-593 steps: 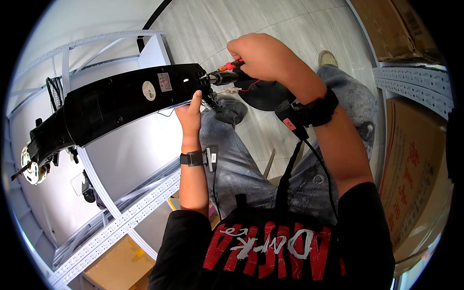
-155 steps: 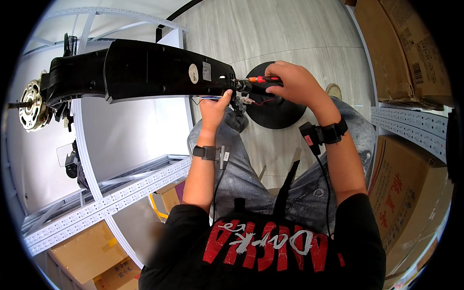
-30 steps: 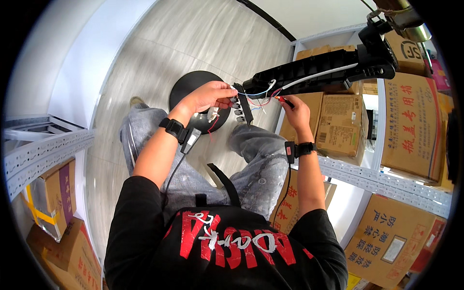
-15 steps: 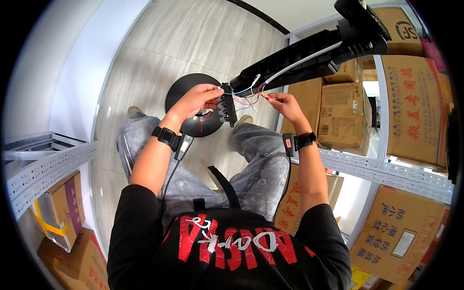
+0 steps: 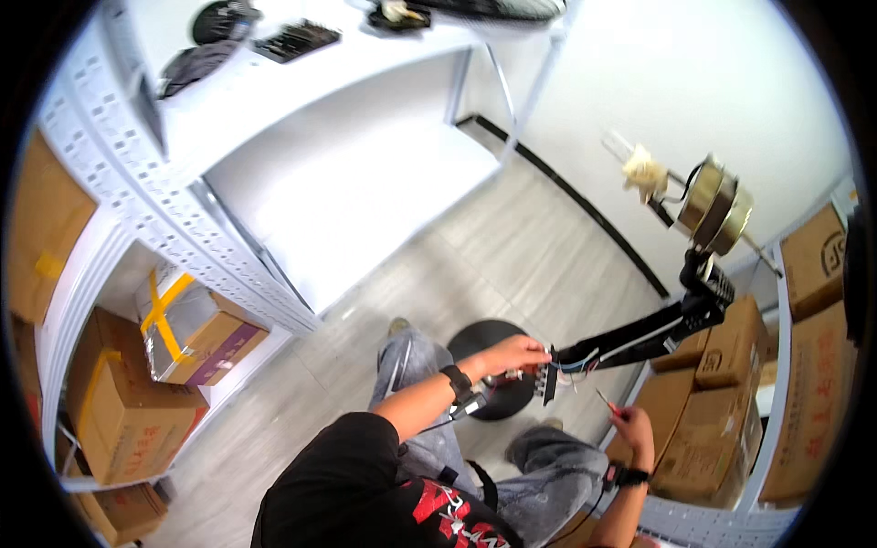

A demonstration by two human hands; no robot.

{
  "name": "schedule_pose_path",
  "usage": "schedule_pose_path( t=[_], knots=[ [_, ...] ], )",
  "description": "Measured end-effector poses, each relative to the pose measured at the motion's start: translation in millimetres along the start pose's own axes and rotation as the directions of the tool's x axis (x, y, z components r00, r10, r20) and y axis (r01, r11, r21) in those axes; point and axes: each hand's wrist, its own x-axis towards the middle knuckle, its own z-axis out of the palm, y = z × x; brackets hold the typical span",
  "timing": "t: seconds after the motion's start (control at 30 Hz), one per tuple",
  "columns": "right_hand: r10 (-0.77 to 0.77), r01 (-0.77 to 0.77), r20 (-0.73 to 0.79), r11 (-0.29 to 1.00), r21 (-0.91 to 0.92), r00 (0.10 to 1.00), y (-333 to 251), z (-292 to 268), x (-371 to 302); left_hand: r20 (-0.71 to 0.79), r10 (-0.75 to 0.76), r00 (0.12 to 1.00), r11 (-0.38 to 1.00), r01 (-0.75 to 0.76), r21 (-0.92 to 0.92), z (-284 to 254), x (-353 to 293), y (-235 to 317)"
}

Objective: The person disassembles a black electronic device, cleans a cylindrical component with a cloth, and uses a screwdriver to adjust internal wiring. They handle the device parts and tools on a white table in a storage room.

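My left hand [image 5: 519, 352] grips the upper end of a black button-switch strip [image 5: 549, 384] of a fan. Thin wires [image 5: 575, 367] in blue and other colours run from the strip into the black fan column [image 5: 630, 340]. Apart from the wires, to the lower right, my right hand [image 5: 633, 429] is closed around a small screwdriver [image 5: 614, 406] with a red handle, its thin shaft pointing up and left. The column leans up to the right, ending in a bare fan motor [image 5: 717, 212]. Below the strip, the round black base [image 5: 493, 411] rests on the floor.
Cardboard boxes [image 5: 703, 438] fill the shelving on the right. More boxes [image 5: 137, 411] sit in a white metal rack [image 5: 183, 215] on the left. A white table [image 5: 301, 110] at the back bears dark parts [image 5: 297, 41] and a fan grille [image 5: 498, 7].
My view has swung so the back table and the motor now show. My right hand has drawn away from the wires, down and right, with the screwdriver. My left hand stays at the switch strip.
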Motion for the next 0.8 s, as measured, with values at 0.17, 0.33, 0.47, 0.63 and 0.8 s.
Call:
schedule_pose_path(
  t=[0.17, 0.33, 0.47, 0.63, 0.8],
  knots=[
    [-0.011, 0.037, -0.103, 0.966, 0.255, 0.995, -63, -40, -69, -0.028, 0.067, 0.997, 0.955, -0.056, 0.292, 15, -24, 25],
    [-0.102, 0.180, -0.192, 0.876, 0.448, 0.976, -73, -12, -83, -0.180, 0.108, 0.978, 0.915, -0.027, 0.402, 17, -5, -17],
    [-0.137, 0.180, -0.121, 0.841, 0.510, 0.983, -106, -16, -114, -0.258, 0.095, 0.962, 0.950, -0.010, 0.311, 19, 12, -42],
    [-0.172, 0.190, -0.083, 0.840, 0.508, 0.982, -114, -35, -146, -0.263, 0.065, 0.963, 0.968, 0.003, 0.250, 23, 21, -51],
    [-0.223, 0.220, -0.065, 0.792, 0.570, 0.973, -125, -41, -135, -0.239, 0.082, 0.968, 0.964, -0.017, 0.265, 17, 28, -45]
  ],
)
